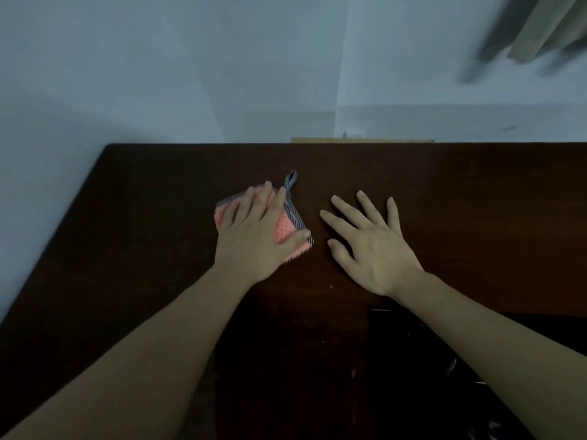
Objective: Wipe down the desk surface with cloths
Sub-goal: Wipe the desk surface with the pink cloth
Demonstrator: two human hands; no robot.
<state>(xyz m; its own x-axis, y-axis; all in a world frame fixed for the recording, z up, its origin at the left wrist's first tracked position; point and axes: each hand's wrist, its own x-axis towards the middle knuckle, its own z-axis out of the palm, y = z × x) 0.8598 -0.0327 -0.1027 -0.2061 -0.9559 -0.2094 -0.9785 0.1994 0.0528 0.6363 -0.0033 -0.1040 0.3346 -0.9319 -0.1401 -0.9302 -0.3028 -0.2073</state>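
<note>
A dark brown wooden desk (444, 201) fills the lower half of the head view. On it, left of centre, lies a folded pink cloth (287, 228) with a grey striped border and a hanging loop at its far corner. My left hand (254, 236) lies flat on top of the cloth, its fingers straight and spread, its thumb on the cloth's near right corner. My right hand (371, 246) rests palm down on the bare wood just to the right of the cloth, fingers spread, holding nothing.
A pale wall rises behind the desk. A strip of cardboard (362, 140) shows behind the far edge. Blurred beige and dark curtain-like shapes (533, 33) hang at the top right. Dark objects (428, 360) sit at the desk's near right edge.
</note>
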